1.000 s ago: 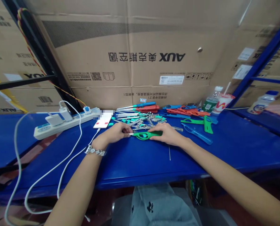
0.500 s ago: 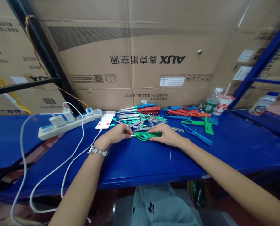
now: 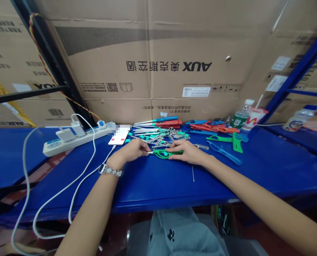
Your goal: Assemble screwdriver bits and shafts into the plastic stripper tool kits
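Observation:
Between my hands, just above the blue table (image 3: 158,185), is a green long-necked lighter (image 3: 162,154) with a looped trigger guard, lying roughly level. My left hand (image 3: 135,150) pinches its thin silver neck end on the left. Wrapped around the green handle on the right is my right hand (image 3: 187,152); the fingers hide part of it. Just behind them lies a heap of metal tubes and teal plastic parts (image 3: 158,137). A thin metal rod (image 3: 193,173) rests on the table below my right wrist.
Red handle shells (image 3: 214,127), green shells (image 3: 237,143) and a blue shell (image 3: 224,153) lie to the right. A bottle (image 3: 240,115) and a cup (image 3: 255,118) stand behind them. On the left are a phone (image 3: 119,135), a power strip (image 3: 52,147) and a loose white cable (image 3: 80,174).
The hands and the lighter stay almost in place, with only slight finger movement. The whole view has shifted a little.

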{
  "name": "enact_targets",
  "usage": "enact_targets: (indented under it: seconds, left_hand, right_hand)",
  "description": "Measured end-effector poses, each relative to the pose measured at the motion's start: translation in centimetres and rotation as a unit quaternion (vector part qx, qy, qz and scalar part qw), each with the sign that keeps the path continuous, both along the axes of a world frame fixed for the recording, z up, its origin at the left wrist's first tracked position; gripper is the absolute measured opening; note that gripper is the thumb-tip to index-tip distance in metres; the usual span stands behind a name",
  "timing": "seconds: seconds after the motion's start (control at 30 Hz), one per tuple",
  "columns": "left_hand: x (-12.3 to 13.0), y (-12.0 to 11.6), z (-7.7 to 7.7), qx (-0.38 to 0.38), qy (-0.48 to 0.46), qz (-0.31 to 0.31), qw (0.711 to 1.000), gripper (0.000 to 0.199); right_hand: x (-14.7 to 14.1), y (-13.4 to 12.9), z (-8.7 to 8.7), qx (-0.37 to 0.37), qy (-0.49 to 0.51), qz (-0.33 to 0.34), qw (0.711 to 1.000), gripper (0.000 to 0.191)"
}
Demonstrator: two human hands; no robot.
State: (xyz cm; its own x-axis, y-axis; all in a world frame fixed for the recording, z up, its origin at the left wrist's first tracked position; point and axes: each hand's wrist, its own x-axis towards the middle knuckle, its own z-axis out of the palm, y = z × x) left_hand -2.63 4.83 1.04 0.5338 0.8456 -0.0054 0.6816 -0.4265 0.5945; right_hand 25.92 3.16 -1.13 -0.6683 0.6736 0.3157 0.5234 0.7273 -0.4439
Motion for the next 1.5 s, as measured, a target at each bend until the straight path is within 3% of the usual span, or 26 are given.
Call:
enact_targets:
  seconds: [0.17,0.43,0.6,0.87,1.2,1.5]
  left_hand:
    - [0.3,-0.1,0.1,0.016,0.001,-0.014,1.000,0.018]
    - [0.4,0.0,-0.3,0.017,-0.009,-0.028,0.999,0.017]
    - [0.6,-0.1,-0.2,0.011,-0.004,-0.023,1.000,0.016]
    - [0.6,-0.1,-0.3,0.020,0.004,-0.012,1.000,0.017]
    - [0.7,-0.1,-0.4,-0.001,-0.009,-0.005,1.000,0.017]
    - [1.0,-0.5,-0.1,-0.009,-0.014,-0.006,1.000,0.022]
  right_hand:
    - [-0.1,-0.4,0.3,0.006,-0.016,-0.010,1.000,0.036]
    - [-2.3,-0.5,0.7,0.043,-0.033,-0.052,0.997,0.023]
    - [-2.1,-0.6,0.8,0.055,-0.061,-0.025,0.996,0.035]
    - [-2.0,-0.3,0.8,0.033,-0.018,-0.017,0.999,0.037]
    - [-2.1,-0.8,0.5,0.046,-0.052,-0.025,0.997,0.036]
    - [-2.0,-0.5,-0.1,0.010,-0.027,-0.028,0.999,0.036]
